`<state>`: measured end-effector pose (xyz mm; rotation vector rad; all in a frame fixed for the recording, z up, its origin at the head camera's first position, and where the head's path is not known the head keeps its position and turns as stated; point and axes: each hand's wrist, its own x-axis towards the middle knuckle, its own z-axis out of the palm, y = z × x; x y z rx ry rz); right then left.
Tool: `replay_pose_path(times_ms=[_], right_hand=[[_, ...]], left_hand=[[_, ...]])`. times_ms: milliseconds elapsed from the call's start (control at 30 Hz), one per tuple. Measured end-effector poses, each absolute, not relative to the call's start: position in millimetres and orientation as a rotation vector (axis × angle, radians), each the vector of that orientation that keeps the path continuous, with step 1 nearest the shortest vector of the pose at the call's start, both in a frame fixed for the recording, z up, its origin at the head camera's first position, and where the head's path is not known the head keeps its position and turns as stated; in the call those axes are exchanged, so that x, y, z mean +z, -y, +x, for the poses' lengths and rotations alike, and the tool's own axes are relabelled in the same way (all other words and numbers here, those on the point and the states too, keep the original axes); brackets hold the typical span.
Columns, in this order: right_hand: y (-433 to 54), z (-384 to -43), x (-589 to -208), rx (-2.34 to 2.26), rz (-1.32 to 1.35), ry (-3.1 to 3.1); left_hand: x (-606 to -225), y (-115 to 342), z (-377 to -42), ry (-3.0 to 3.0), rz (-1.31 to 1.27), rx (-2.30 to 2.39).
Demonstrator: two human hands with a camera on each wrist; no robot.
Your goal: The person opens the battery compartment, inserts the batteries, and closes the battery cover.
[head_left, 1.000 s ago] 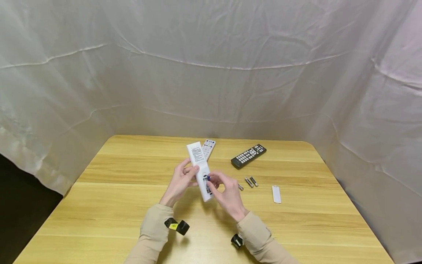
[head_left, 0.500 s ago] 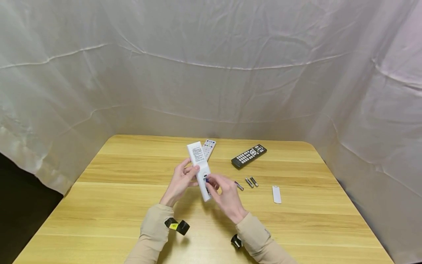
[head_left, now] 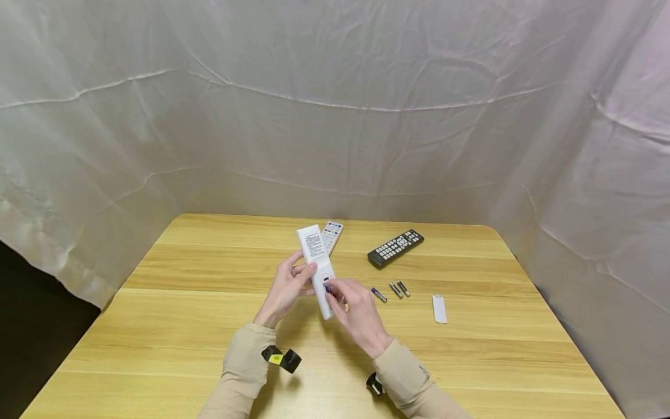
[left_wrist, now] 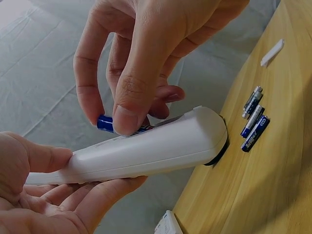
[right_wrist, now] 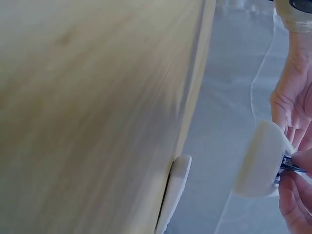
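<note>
A white remote control is held back side up by my left hand, thumb on its upper face and fingers beneath. Between thumb and fingers, my right hand pinches a blue battery at the battery compartment. In the left wrist view the battery tilts out of the remote's upper side, its blue end raised. The right hand's fingers hide most of the compartment in the head view. To the right on the table lie several loose batteries, along with a white battery cover.
A second white remote lies buttons up behind the held one, partly covered by it in the head view. Farther right sits a black remote. The wooden table is enclosed by grey fabric behind and at the sides.
My right hand has shifted slightly left over the compartment, bringing a loose blue battery beside it into fuller view. The left hand and the white remote have stayed nearly still.
</note>
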<state>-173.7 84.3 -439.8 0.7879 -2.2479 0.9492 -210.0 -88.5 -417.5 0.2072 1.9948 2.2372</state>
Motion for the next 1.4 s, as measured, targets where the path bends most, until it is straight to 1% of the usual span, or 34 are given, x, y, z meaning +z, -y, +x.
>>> replay_pose_path(times_ms=[667, 1100, 1400], right_hand=[[-89.2, -179.8, -441.1, 0.942, 0.841, 2.229], [-91.7, -181.1, -441.5, 0.9, 0.882, 2.184], [-92.6, -180.8, -441.2, 0.844, 0.909, 2.179]], left_hand=[[-419.0, 89.6, -211.3, -1.949, 0.223, 2.253], [-421.9, 91.0, -209.5, -1.892, 0.321, 2.326], [-418.5, 89.9, -210.5, -1.878, 0.229, 2.295]])
